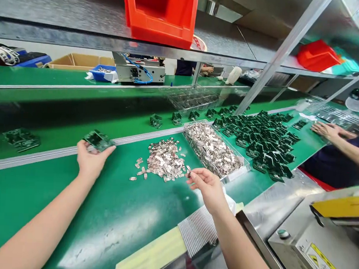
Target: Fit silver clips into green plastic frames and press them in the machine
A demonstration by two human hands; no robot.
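Note:
My left hand (90,158) is closed around the edge of a green circuit board (97,140), held up beside the metal strip at the conveyor. My right hand (205,185) pinches a small metal piece (189,175) between thumb and fingertips; its exact shape is too small to make out. Just left of those fingertips a loose pile of small silvery metal pieces (166,159) lies on the green tabletop. Behind my right hand stands a clear plastic tray (246,167) heaped with the same kind of pieces.
Many green circuit boards (262,138) crowd the table at right, near a co-worker's hands (327,129). More boards (21,139) sit along the green belt. An orange bin (163,30) stands on the shelf overhead. A metal machine (320,239) occupies the lower right.

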